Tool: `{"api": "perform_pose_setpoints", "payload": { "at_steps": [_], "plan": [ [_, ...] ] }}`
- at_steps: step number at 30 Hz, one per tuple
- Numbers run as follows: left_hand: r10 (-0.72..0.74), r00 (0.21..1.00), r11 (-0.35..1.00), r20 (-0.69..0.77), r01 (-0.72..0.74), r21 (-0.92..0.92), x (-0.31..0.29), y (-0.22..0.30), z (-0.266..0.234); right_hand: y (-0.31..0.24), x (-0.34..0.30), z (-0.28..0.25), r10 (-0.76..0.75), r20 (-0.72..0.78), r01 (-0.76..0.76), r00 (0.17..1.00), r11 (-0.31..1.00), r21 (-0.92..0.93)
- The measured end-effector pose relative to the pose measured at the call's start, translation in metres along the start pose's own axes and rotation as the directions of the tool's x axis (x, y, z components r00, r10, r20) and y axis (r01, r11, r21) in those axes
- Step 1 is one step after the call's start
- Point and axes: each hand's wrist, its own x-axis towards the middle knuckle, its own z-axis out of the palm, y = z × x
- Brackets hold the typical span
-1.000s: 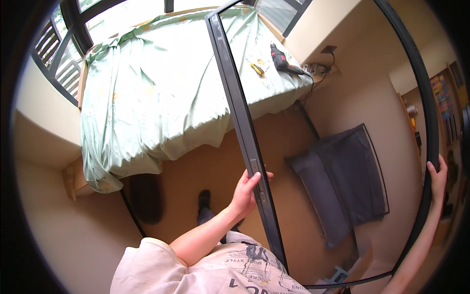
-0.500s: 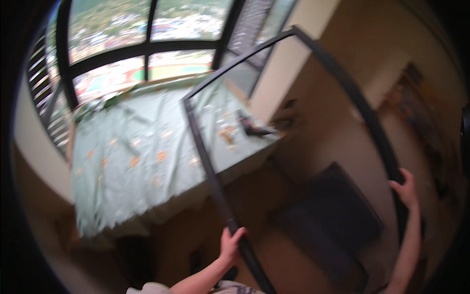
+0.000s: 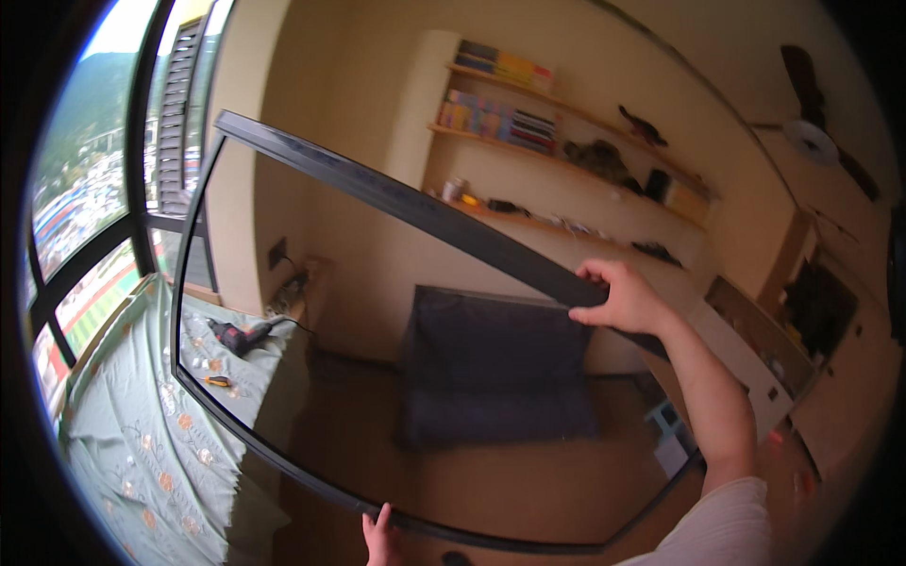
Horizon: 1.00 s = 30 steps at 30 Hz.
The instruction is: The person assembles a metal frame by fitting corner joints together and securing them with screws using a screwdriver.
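A large black window-screen frame point(image 3: 406, 206) spans the middle of the view, tilted; whether mesh fills it I cannot tell. My right hand point(image 3: 623, 297) is closed around its upper bar, thumb below and fingers over the top. At the lower bar, my left hand point(image 3: 379, 540) grips from underneath, partly cut off by the picture's lower edge. Through the frame, a power drill point(image 3: 243, 336) and a small yellow-and-black hand tool point(image 3: 217, 381) show on a pale green flowered cloth point(image 3: 175, 439) at the left.
Windows point(image 3: 90, 141) line the left side, beside a pale wall column point(image 3: 247, 170). Behind the frame stands a dark sofa-like seat point(image 3: 500, 368). Wall shelves point(image 3: 547, 94) hold books and small objects. A ceiling fan point(image 3: 810, 141) hangs at upper right, above a white cabinet point(image 3: 746, 373).
My view has swung right, from the windows toward the shelves. The frame has turned from upright to nearly lengthwise across the view, with both hands still on it.
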Motion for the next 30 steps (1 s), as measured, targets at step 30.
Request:
{"api": "perform_pose_setpoints", "payload": {
  "at_steps": [30],
  "plan": [
    [-0.485, 0.304, -0.341, 0.820, -0.929, 0.143, -0.025, -0.305, 0.396, 0.287, -0.442, 0.145, 0.164, -0.066, -0.176, 0.984, 0.893, -0.415]
  ]
}}
